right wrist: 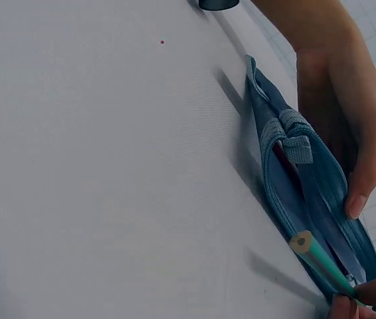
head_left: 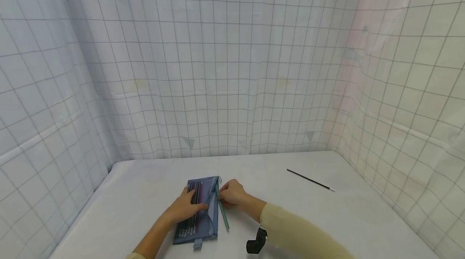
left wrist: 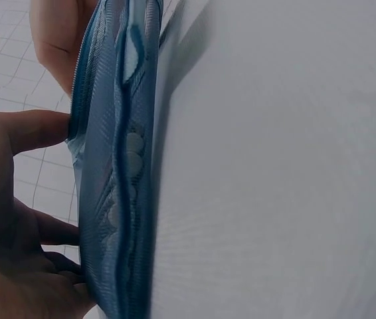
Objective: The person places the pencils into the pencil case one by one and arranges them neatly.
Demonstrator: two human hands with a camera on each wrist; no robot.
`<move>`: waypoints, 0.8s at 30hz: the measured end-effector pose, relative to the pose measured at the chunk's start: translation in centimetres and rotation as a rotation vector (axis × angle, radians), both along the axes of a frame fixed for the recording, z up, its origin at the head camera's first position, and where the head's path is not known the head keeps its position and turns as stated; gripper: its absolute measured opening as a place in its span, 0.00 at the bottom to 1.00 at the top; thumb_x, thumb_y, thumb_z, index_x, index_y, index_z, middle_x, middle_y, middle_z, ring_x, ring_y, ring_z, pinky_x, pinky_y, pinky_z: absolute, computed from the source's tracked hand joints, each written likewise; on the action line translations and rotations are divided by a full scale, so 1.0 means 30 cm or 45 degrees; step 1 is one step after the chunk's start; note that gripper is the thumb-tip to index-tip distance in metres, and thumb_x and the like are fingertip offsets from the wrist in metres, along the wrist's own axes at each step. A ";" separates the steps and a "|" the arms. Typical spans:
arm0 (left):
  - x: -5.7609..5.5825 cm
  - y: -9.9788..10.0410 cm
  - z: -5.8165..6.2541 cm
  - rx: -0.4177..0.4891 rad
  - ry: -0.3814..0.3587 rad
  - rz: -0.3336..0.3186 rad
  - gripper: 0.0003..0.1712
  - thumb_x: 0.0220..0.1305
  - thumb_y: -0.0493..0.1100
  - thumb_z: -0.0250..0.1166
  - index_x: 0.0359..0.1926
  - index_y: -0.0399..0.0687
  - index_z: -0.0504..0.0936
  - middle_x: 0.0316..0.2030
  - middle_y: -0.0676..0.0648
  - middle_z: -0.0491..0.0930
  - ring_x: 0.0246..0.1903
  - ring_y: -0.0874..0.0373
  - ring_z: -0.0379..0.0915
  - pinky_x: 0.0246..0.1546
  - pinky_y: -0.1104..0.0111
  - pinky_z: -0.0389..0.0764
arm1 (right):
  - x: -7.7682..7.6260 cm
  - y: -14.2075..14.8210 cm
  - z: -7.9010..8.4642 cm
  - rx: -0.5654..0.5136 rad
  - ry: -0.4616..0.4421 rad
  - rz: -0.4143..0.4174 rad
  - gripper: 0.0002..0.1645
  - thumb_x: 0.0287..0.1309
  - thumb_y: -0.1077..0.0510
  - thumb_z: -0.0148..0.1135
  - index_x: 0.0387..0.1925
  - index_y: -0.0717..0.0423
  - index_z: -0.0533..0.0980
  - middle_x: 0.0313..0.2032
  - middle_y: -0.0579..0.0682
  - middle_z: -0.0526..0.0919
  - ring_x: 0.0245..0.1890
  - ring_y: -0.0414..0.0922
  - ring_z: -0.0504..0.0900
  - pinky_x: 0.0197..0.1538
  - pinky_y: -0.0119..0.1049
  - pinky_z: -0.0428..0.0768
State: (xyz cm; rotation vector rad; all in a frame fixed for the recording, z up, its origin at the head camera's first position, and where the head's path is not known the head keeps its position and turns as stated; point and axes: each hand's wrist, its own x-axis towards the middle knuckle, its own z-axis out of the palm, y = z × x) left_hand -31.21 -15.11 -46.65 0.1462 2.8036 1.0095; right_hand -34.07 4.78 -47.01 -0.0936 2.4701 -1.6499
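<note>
A blue mesh pencil case (head_left: 204,230) lies on the white table, with several dark pencils (head_left: 197,194) and a reddish one showing through its top. My left hand (head_left: 183,209) rests across it, fingers spread, with the thumb at the edge of the unzipped side. That side gapes in the right wrist view. Just right of the case, my right hand (head_left: 234,194) pinches a green pencil (right wrist: 324,262) between thumb and fingers. The pencil slants along the open zipper (right wrist: 278,193), one end pointing toward me. The fingertips are right at the zipper's far end.
A thin black stick with a white tip (head_left: 310,179) lies farther right on the table (head_left: 152,178). A black wrist-worn device (head_left: 256,242) hangs by the right sleeve. Gridded white curtains (head_left: 232,69) stand behind and on both sides.
</note>
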 end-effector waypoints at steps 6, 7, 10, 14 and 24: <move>-0.002 -0.004 -0.003 0.010 0.000 -0.008 0.56 0.61 0.60 0.70 0.72 0.20 0.61 0.73 0.16 0.45 0.70 0.20 0.50 0.67 0.33 0.57 | -0.003 -0.028 0.012 -0.022 -0.029 -0.011 0.05 0.56 0.72 0.70 0.35 0.64 0.82 0.27 0.53 0.82 0.24 0.42 0.81 0.26 0.33 0.83; -0.002 -0.004 -0.003 0.016 0.001 -0.012 0.56 0.61 0.60 0.70 0.72 0.20 0.61 0.73 0.16 0.45 0.70 0.20 0.49 0.67 0.33 0.57 | -0.002 -0.030 0.014 -0.025 -0.027 -0.013 0.05 0.56 0.72 0.70 0.35 0.65 0.83 0.27 0.53 0.82 0.24 0.42 0.81 0.26 0.33 0.84; -0.003 -0.006 -0.005 0.043 -0.005 -0.020 0.56 0.62 0.60 0.70 0.72 0.20 0.60 0.73 0.16 0.44 0.71 0.20 0.48 0.67 0.33 0.56 | 0.001 -0.038 0.022 -0.038 -0.026 -0.017 0.05 0.56 0.72 0.70 0.35 0.66 0.83 0.27 0.53 0.83 0.23 0.42 0.81 0.26 0.33 0.84; -0.005 -0.008 -0.007 0.067 -0.012 -0.027 0.56 0.62 0.60 0.70 0.73 0.21 0.59 0.74 0.17 0.43 0.71 0.20 0.47 0.68 0.33 0.55 | 0.006 -0.051 0.029 -0.035 -0.021 -0.015 0.04 0.56 0.72 0.71 0.33 0.65 0.83 0.26 0.52 0.84 0.22 0.42 0.82 0.26 0.33 0.84; -0.003 -0.008 -0.009 0.087 -0.005 -0.020 0.57 0.61 0.59 0.70 0.74 0.21 0.58 0.74 0.17 0.42 0.71 0.20 0.46 0.68 0.33 0.55 | -0.013 -0.084 0.029 -0.043 -0.062 -0.003 0.07 0.57 0.74 0.69 0.39 0.68 0.82 0.30 0.53 0.83 0.24 0.43 0.85 0.29 0.33 0.85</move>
